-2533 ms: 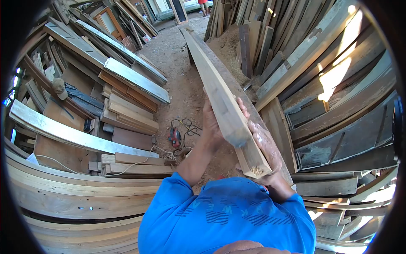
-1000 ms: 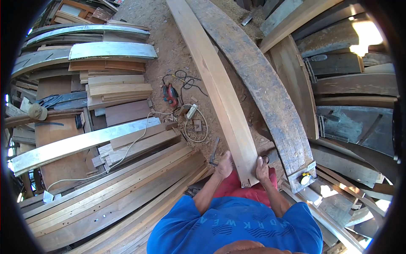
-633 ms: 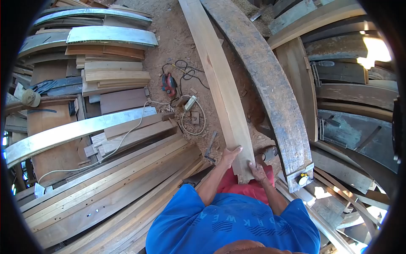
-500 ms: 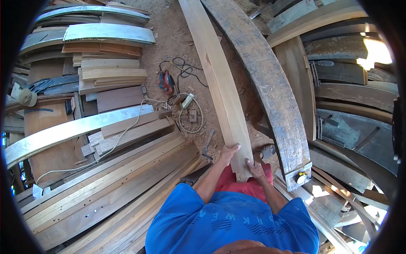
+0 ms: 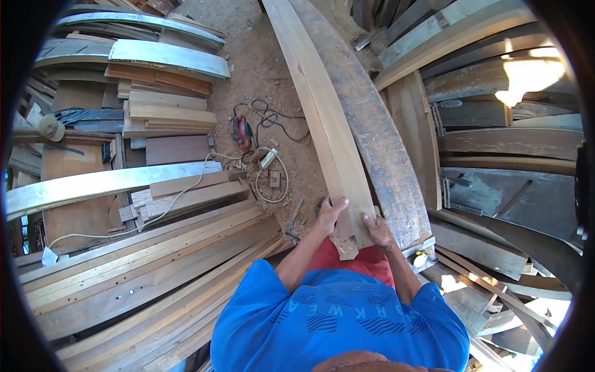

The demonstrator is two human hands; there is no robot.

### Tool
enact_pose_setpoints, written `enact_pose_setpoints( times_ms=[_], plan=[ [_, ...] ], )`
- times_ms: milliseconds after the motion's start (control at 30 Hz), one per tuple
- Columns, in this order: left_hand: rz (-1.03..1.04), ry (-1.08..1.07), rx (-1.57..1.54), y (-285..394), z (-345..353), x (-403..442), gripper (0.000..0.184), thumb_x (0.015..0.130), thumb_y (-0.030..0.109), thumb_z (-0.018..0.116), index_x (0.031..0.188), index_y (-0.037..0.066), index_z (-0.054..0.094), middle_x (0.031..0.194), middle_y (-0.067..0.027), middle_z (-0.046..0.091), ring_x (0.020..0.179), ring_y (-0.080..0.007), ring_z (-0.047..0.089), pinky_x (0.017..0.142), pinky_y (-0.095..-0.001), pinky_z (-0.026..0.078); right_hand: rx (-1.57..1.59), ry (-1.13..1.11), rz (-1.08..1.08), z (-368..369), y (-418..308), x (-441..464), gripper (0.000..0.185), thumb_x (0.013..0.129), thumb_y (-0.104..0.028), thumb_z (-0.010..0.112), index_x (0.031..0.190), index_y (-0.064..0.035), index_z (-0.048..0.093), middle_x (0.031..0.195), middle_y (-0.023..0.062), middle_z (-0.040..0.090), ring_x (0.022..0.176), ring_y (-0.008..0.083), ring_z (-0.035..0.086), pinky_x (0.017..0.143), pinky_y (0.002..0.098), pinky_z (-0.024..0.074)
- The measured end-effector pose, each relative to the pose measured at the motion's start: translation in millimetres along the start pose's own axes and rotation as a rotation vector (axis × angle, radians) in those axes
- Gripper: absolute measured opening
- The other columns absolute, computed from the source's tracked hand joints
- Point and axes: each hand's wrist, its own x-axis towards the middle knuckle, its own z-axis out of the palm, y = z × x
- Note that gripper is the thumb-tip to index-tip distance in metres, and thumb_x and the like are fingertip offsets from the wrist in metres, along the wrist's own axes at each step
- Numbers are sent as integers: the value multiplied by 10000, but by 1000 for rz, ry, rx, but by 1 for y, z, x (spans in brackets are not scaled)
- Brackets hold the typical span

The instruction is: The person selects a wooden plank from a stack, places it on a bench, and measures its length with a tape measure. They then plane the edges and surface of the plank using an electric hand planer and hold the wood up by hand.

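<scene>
A long pale wooden plank (image 5: 327, 136) stretches away from my body, its near end between my two hands. My left hand (image 5: 331, 217) is closed around its left edge, thumb on top. On the right edge, my right hand (image 5: 377, 231) grips with the thumb on top and the fingers partly hidden beneath. The plank lies along the left side of a long, worn workbench (image 5: 396, 167) and overlaps it at the far part. Whether its underside rests on the bench cannot be made out.
On the dirt floor to the left lie a red power tool (image 5: 242, 132) with a black cord, a white power strip (image 5: 269, 159) and a dark metal bar (image 5: 294, 220). Stacked boards (image 5: 167, 115) line the left, and more timber (image 5: 496, 146) the right. A yellow-and-black item (image 5: 421, 256) sits at the bench's near end.
Both hands have raised or shifted the plank's near end forward and closer to the bench. The plank now covers the gap and part of the bench's left edge. The camera view has shifted slightly.
</scene>
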Motion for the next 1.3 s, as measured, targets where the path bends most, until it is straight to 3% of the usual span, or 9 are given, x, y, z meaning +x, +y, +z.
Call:
enact_pose_setpoints(
  times_ms=[100,233,333,533,633,833,933,1067,1300],
  plan=[
    [-46,-26,-112,7,42,-58,523,913,229,730,1327,-6,514,1203,-98,641,1082,-200,631,920,-375,532,123,-91,-96,-21,-12,-24,503,992,-385,582,1256,41,620,1080,219,710,983,283,681,866,406,526],
    [49,8,-78,40,87,-93,472,944,244,702,1329,35,527,1203,-89,656,1082,-217,651,913,-419,556,88,-183,-44,-55,-69,-70,506,976,-318,610,1316,54,564,1106,206,704,1014,260,678,889,380,527],
    [151,-91,-106,71,112,-114,492,944,278,699,1336,37,523,1200,-101,661,1083,-238,657,917,-432,560,41,-170,-225,-75,-111,-105,469,967,-243,594,1301,83,557,1095,154,687,997,216,649,888,360,520],
    [2,-403,-656,145,159,-157,562,927,377,703,1346,49,520,1226,-149,648,1110,-285,655,941,-469,553,-3,-156,-805,-104,-203,-192,739,870,-407,695,1382,83,487,1305,274,588,1247,353,555,1031,452,440],
    [144,-674,-795,188,180,-174,588,948,473,641,1341,51,524,1230,-160,641,1131,-282,643,965,-466,539,-371,76,-1080,-98,-251,-231,923,825,-517,710,1442,98,406,1315,315,530,1247,444,494,1049,503,394],
    [318,-741,-813,277,199,-209,571,991,512,546,1337,58,537,1241,-136,645,1117,-276,656,964,-467,558,-270,382,-1556,-58,-329,-230,931,838,-694,617,1325,92,518,1206,263,523,1090,401,520,970,483,424],
    [309,-840,-858,312,196,-226,539,1013,488,516,1346,65,536,1260,-139,644,1120,-287,661,965,-482,557,-285,442,-1692,-48,-361,-231,1004,844,-620,658,1441,139,384,1133,308,531,970,373,530,872,491,437],
    [268,-948,-938,340,192,-240,521,1012,461,532,1361,75,527,1278,-147,638,1147,-310,651,990,-505,541,-215,457,-1637,-35,-392,-253,851,871,-666,594,1235,103,578,1167,235,558,1039,342,537,909,450,436],
    [273,-1068,-972,356,185,-250,549,1008,462,534,1400,82,481,1296,-159,622,1173,-314,636,1009,-509,531,-203,490,-1681,-20,-407,-254,798,884,-610,616,1207,119,589,1214,273,562,1084,372,549,937,456,434]
  ],
)
